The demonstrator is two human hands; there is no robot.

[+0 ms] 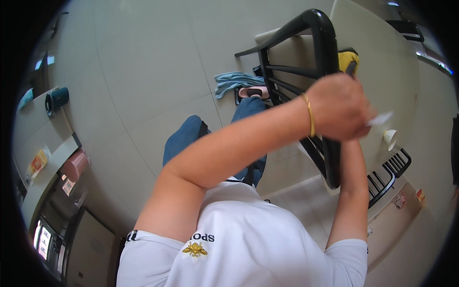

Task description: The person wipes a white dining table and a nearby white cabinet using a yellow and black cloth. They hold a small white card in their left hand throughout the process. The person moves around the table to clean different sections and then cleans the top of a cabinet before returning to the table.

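My left hand (340, 107), blurred and with a gold bracelet (310, 114) at its wrist, is curled above the pale table (387, 75). Behind it, my right forearm (353, 179) rises to meet it, and most of my right hand is hidden. A small white piece (381, 118), perhaps paper or plastic, sticks out beside my fingers; which hand holds it cannot be told. Under my left forearm stands a black slatted chair (324, 46) against the table. Just beyond my knuckles lies a yellow and black item (348, 60), partly covered by the hand. A white cup (390, 139) sits close by.
Light-blue striped cloth (233, 81) lies by my slippered foot (252, 92) on the tiled floor (150, 71). More black chairs (389, 179) stand along the table's near right side. At left, a counter (53, 150) bears a pink container (75, 165) and a dark teal cylinder (57, 100).
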